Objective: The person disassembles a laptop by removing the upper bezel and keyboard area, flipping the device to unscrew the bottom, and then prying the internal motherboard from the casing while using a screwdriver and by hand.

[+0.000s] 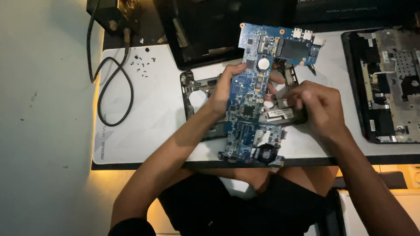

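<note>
A blue laptop circuit board (pixel 256 94) is held upright above the bench (pixel 153 109), lifted clear so that its component side can be seen from above. The left hand (pixel 225 89) is closed around the board's left edge, thumb on the face and fingers wrapped behind, apparently to steady it. The right hand (pixel 317 107) is curled narrowly at the board's right edge, fingertips pressed on a small metal part (pixel 280 114) fixed there; whether that part is pinched or only touched cannot be told. Beneath both hands a dark plastic laptop frame (pixel 192 94) lies on a white mat (pixel 148 131). Left of the left hand, loose small screws (pixel 142 64) and a black cable (pixel 111 83) rest on the mat. Right of the right hand, another opened laptop base (pixel 385 83) lies flat.
</note>
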